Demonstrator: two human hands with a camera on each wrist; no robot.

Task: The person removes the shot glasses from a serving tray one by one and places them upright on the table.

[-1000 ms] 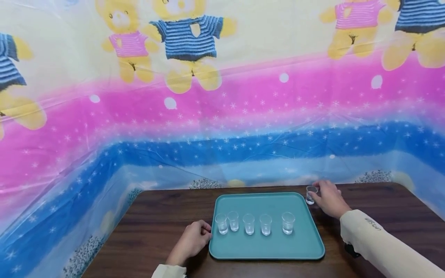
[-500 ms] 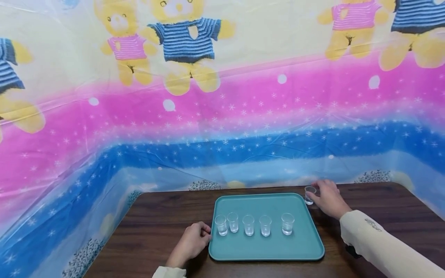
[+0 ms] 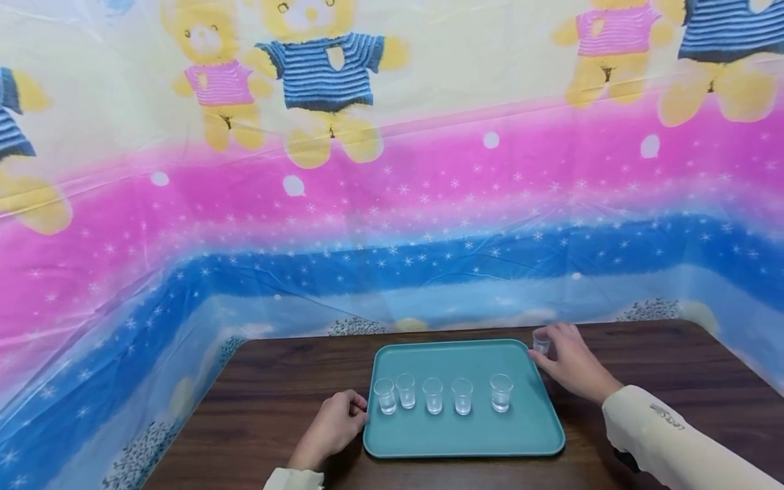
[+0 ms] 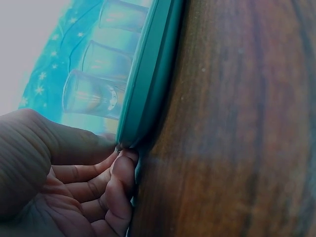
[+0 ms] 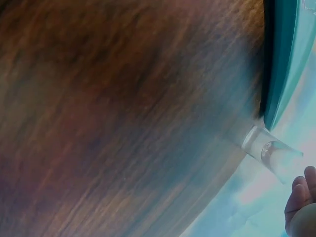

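Green tray (image 3: 462,439) was pinched at its left rim by the left hand (image 3: 334,423). On it five cups (image 3: 433,397) were spread, contents unclear. Past its far right corner, a sixth cup (image 3: 540,342) on the table (image 3: 263,388) was partly covered by the right hand (image 3: 574,362), thumb and forefinger apart; any grip could not be told.

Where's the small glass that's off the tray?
In the head view, the glass is on the table, just outside the far right corner of the tray, beside the right hand.

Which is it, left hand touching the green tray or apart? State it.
Touching: the left wrist view shows the left hand pinching the edge of the green tray between thumb and fingers.
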